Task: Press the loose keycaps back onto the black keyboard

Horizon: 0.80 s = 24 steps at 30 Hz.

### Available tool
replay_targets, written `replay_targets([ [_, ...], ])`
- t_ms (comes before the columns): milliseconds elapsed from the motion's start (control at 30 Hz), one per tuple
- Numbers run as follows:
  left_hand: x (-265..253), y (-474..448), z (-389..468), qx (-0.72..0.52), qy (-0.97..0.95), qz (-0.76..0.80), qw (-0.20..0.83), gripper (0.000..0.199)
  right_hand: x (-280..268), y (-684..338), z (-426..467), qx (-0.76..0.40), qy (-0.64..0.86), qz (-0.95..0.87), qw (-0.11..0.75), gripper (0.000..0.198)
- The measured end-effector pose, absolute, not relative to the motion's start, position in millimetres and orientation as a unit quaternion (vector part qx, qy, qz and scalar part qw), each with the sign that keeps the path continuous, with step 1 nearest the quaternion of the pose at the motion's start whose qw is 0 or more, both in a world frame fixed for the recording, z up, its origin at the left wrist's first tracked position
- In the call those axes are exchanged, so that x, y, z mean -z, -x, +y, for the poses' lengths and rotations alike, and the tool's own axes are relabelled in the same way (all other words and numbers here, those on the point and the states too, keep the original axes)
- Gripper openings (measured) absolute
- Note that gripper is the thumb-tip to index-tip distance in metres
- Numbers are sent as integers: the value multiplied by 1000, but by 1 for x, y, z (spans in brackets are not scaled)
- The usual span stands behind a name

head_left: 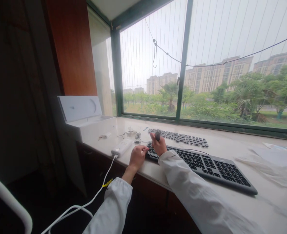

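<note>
A black keyboard [202, 164] lies slantwise along the counter's front edge, most of its key sockets bare. My left hand [137, 157] is at its left end, thumb and fingers pinched together. Whatever sits in that pinch is too small or hidden to make out. Just above the keyboard's left part, my right hand [160, 147] is closed around a small black brush [157, 134], its dark bristled end pointing up. Behind the keyboard, loose dark keycaps [182, 138] are laid out in rows.
A white power strip [121, 148] with a white cord [106, 175] lies left of my left hand. Near it is a thin black cable [137, 135]. An open white box [92, 122] stands at the counter's left end. Crumpled clear plastic [267, 165] lies at right.
</note>
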<state>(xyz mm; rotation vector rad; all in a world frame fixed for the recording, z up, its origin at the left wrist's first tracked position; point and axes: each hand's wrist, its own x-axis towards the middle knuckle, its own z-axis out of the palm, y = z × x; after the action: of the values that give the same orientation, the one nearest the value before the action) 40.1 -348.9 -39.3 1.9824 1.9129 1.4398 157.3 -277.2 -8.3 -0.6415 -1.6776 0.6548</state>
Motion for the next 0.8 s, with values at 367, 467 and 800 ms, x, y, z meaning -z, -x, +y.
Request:
replay_targets([
  [367, 43, -34, -346, -480, -588, 650, 27, 19, 7, -195, -253, -83, 233, -932, 264, 29],
  [467, 44, -33, -345, -478, -590, 650, 35, 19, 8, -193, -251, -82, 247, -931, 254, 29],
  [800, 39, -35, -347, -521, -613, 591, 57, 18, 0, -199, -259, -73, 264, -920, 281, 34],
])
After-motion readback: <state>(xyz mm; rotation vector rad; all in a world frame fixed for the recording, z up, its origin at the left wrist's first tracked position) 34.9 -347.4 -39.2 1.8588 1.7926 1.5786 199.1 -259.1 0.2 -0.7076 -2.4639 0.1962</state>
